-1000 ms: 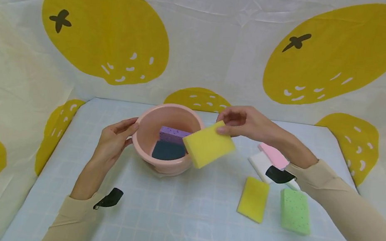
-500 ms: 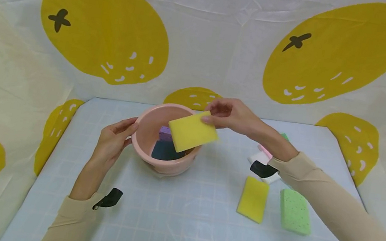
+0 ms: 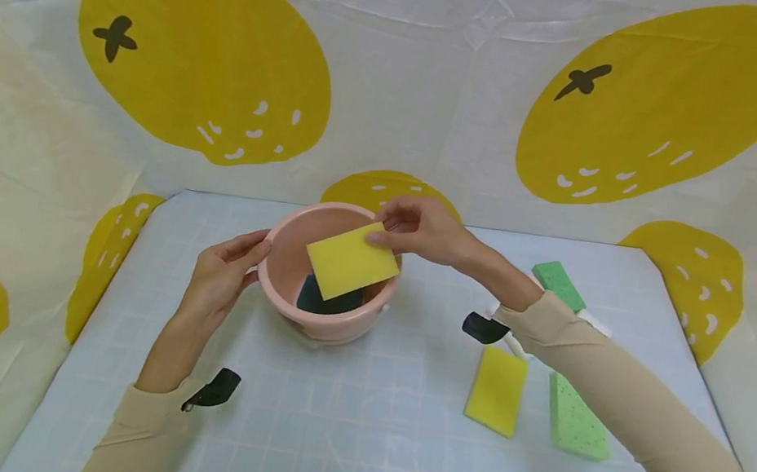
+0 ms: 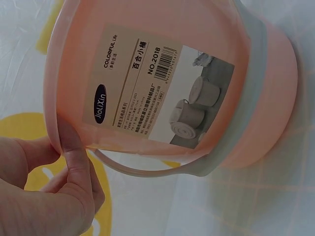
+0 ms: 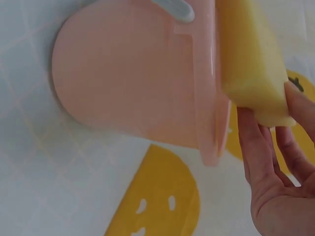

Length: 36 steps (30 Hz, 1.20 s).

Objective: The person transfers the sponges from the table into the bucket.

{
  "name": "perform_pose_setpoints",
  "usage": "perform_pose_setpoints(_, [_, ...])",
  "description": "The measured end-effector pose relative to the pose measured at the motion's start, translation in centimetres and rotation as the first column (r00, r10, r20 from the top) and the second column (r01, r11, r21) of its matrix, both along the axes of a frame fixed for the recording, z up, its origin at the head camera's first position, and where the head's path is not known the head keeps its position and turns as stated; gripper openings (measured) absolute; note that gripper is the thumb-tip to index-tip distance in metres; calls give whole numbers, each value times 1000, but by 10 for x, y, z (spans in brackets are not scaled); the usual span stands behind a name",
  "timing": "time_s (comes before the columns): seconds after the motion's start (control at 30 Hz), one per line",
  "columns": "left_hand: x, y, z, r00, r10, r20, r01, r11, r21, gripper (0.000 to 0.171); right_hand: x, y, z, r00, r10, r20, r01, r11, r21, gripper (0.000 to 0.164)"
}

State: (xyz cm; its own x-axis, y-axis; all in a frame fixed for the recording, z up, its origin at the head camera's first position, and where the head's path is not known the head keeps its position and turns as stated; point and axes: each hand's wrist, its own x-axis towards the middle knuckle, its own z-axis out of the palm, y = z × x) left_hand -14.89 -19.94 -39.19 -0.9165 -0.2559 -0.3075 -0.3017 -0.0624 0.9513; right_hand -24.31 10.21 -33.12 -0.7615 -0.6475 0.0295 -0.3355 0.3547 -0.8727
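**Inspector:** The yellow sponge [image 3: 350, 261] was held tilted over the mouth of the pink bucket [image 3: 286, 254], its lower edge inside the rim line, not yet released. The right hand [image 3: 424, 231] pinched it at the upper corner, fingertips [image 5: 300, 105] curled against the foam edge.

**Clerk:** And the bucket itself?

**Inspector:** It stood on the gridded mat [image 3: 355, 430], with a dark sponge [image 3: 312, 300] visible at the bottom. The left hand [image 3: 219, 277] gripped the near-left rim, thumb [image 4: 74, 157] pressed over the lip, as the left wrist view showed; a printed label [image 4: 157, 93] sat on the outer wall.

**Clerk:** Anything else on the mat?

**Inspector:** To the right lay another yellow sponge [image 3: 497, 389], a speckled green sponge [image 3: 575, 420] just beside it, and a second green one [image 3: 559, 284] farther back, partly behind the right forearm.

**Clerk:** Your judgement on doing the step well?

**Inspector:** In my view, the sponge should go lower and flatter before the pinch opens, so that it clears the far rim and settles onto the dark sponge instead of lodging on edge. The left hand's hold ought to stay firm; a light bucket tips easily if the sponge catches the lip.
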Motion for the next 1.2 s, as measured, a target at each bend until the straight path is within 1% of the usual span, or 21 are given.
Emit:
perform_pose_setpoints(0.13, [0, -1, 0, 1000, -1, 2, 1, 1000, 1, 49, 0, -10, -5, 998, 17, -56, -15, 999, 35, 26])
perform_pose_setpoints(0.33, [0, -1, 0, 1000, -6, -8, 6, 1000, 30, 50, 4, -23, -12, 990, 44, -131, -34, 996, 83, 25])
perform_pose_setpoints(0.6, [-1, 0, 0, 1000, 6, 6, -6, 1000, 8, 49, 7, -38, -20, 987, 79, -142, -57, 987, 151, 24])
perform_pose_setpoints(0.7, [-1, 0, 0, 1000, 7, 4, -7, 1000, 7, 49, 9, -42, -24, 980, 101, -171, -78, 987, 138, 28])
perform_pose_setpoints(0.83, [-1, 0, 0, 1000, 5, -2, -5, 1000, 11, 49, 13, -47, -28, 968, 126, -218, -105, 989, 104, 38])
perform_pose_setpoints(0.93, [-1, 0, 0, 1000, 7, 0, -7, 1000, 15, 49, 16, -51, -30, 963, 139, -232, -120, 988, 92, 43])
perform_pose_setpoints(1.03, [-1, 0, 0, 1000, 9, 0, -9, 1000, 20, 49, 17, -56, -33, 961, 163, -224, -147, 986, 83, 48])
perform_pose_setpoints(1.2, [-1, 0, 0, 1000, 9, 0, -9, 1000, 25, 48, 16, -63, -37, 954, 181, -238, -143, 976, 167, 28])
